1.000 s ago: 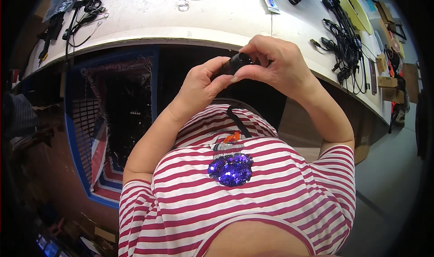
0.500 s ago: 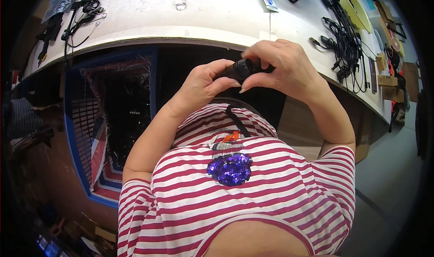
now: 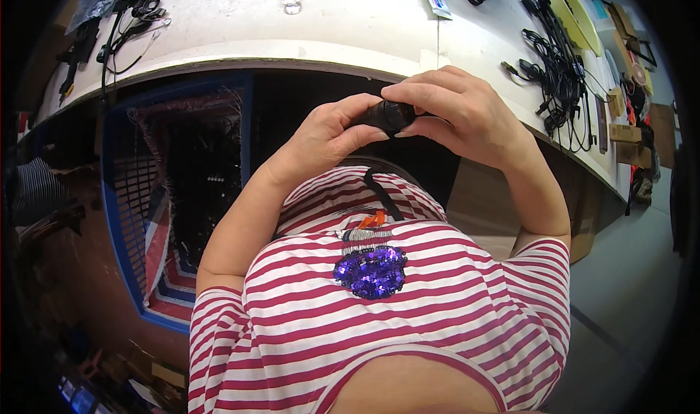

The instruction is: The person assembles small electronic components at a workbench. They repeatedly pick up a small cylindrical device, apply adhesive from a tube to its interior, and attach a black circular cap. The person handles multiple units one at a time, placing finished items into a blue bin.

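Elbows bent outward, a person in a red-and-white striped shirt [image 3: 408, 319] holds a black cylindrical piece [image 3: 397, 115] in 2 hands, before the near edge of a white surface [image 3: 364, 28]. The left hand [image 3: 324, 133] grips 1 end between thumb and fingers; the right hand [image 3: 463, 111], fingers arched above its thumb, pinches the other.

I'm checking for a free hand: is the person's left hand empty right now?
No, the left hand has its thumb and fingers closed around a black cylindrical part, with the right hand at its other end.
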Motion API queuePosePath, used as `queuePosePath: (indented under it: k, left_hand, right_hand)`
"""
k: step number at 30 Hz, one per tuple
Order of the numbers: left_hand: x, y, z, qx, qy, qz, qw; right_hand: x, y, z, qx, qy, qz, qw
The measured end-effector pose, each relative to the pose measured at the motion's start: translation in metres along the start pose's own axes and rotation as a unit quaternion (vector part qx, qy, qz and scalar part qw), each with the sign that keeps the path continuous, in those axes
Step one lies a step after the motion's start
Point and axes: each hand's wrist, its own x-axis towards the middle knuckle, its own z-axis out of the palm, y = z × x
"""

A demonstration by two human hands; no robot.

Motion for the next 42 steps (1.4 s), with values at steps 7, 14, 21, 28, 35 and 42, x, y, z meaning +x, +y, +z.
queuePosePath:
  k: [7,14,21,28,35,42]
  left_hand:
    - [0.0,-0.001,-0.002,-0.015,-0.017,-0.041,0.999]
    - [0.001,-0.007,0.0,-0.034,-0.007,-0.006,0.999]
    - [0.003,-0.004,-0.001,-0.035,-0.018,-0.039,0.998]
    - [0.004,0.0,-0.001,-0.039,-0.031,-0.07,0.996]
    - [0.005,-0.003,-0.002,-0.022,-0.031,-0.068,0.997]
    - [0.005,-0.002,-0.001,-0.043,-0.048,-0.07,0.995]
  right_hand:
    - [0.001,0.003,0.0,0.058,-0.011,0.028,0.998]
    - [0.003,0.002,-0.006,0.044,-0.003,0.0,0.999]
    - [0.003,0.003,-0.006,0.014,-0.011,0.017,1.0]
    - [0.001,0.002,-0.005,-0.035,-0.047,0.048,0.997]
    - [0.0,0.007,0.002,0.021,-0.006,0.019,1.0]
    - [-0.005,0.008,-0.001,-0.041,-0.068,0.061,0.995]
